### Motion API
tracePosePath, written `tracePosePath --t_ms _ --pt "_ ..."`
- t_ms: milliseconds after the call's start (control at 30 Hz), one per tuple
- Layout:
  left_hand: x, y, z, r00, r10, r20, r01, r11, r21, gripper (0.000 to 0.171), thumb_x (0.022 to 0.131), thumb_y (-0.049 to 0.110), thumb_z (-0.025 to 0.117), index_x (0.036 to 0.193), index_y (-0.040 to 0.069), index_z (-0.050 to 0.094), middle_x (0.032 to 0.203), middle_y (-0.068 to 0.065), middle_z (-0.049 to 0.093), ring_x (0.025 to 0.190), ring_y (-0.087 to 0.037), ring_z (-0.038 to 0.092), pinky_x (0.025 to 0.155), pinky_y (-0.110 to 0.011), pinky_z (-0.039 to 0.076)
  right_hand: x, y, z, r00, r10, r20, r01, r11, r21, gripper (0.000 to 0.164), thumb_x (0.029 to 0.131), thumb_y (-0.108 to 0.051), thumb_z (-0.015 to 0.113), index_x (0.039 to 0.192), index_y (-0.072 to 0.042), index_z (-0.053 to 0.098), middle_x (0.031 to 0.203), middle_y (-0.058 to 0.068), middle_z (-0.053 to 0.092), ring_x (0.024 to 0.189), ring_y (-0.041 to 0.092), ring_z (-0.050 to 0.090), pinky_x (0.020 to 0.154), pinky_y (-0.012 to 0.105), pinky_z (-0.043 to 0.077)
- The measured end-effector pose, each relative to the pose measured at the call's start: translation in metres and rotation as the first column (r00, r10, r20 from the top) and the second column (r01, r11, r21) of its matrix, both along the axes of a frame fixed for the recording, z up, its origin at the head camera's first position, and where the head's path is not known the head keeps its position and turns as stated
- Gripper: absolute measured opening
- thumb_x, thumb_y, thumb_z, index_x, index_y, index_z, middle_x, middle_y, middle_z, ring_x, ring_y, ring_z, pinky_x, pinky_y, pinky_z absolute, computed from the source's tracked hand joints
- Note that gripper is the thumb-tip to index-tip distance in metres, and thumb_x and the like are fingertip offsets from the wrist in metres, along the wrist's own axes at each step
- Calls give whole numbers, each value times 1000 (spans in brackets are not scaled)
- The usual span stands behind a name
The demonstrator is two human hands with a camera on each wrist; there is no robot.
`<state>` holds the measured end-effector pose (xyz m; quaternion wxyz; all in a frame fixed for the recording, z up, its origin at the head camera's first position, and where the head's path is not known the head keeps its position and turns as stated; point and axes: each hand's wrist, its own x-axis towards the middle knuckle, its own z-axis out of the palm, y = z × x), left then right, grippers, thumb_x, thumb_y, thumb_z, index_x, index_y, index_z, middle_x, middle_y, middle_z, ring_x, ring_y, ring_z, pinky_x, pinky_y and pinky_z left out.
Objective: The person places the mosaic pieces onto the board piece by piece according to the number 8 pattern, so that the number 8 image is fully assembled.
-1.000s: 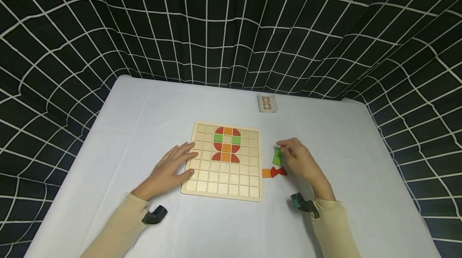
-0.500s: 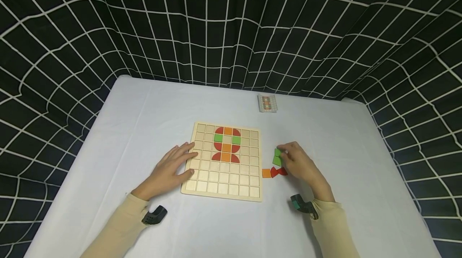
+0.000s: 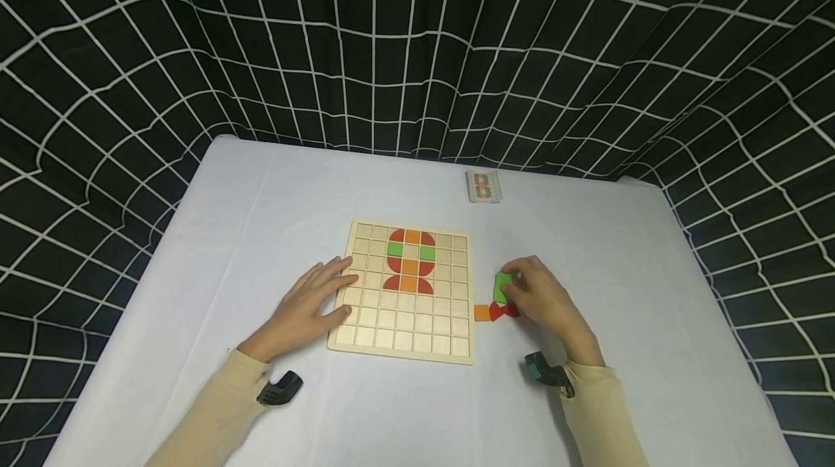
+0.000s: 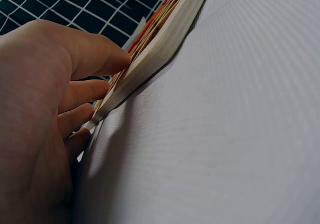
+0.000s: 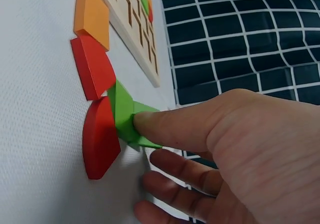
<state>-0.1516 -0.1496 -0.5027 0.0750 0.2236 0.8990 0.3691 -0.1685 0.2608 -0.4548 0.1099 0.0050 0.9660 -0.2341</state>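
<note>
A wooden grid board (image 3: 398, 322) lies mid-table, with red, orange and green tiles in its upper cells. My left hand (image 3: 306, 311) rests on its left edge, fingers spread; in the left wrist view the thumb (image 4: 107, 59) touches the rim. Right of the board, my right hand (image 3: 538, 293) pinches a green square tile (image 3: 501, 288). In the right wrist view the thumb presses on the tilted green tile (image 5: 124, 112), and a second green tile (image 5: 145, 108) shows behind it. The index fingertip is mostly hidden behind the thumb.
An orange square tile (image 3: 481, 313) and two red quarter-round tiles, one nearer the board (image 3: 496, 310), lie in a row below the green tiles. A small stack of pattern cards (image 3: 483, 187) sits at the back of the white table (image 3: 287, 191). Black gridded curtains (image 3: 404, 54) surround it.
My right hand has lowered slightly toward the near side and now grips a green tile; the two green tiles overlap where they lay one above the other. The left hand stays put.
</note>
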Motion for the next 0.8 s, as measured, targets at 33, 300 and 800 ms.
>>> tracePosePath --t_ms 33,300,800 --pt "0 0 0 1000 -1 0 1 1000 2 54 95 25 69 146 13 54 167 0 31 158 -26 20 133 -48 11 0 1 1 1000 -2 -2 2 1000 -8 27 94 -14 68 120 -6 66 117 14 63 100 28 57 86 46 58" --pt "0 0 0 1000 7 5 -7 1000 0 55 95 26 69 146 14 53 167 1 31 158 -27 19 133 -50 11 1 4 8 1000 -2 -17 0 997 -77 13 95 -12 67 107 -8 66 95 9 64 84 23 56 66 27 51" --pt "0 0 0 1000 5 -1 -5 1000 -11 55 95 26 68 147 13 53 167 0 31 158 -27 20 133 -49 12 -4 -18 35 976 67 -209 -99 984 -147 18 97 -10 66 114 -7 72 95 7 69 81 20 56 67 24 51"
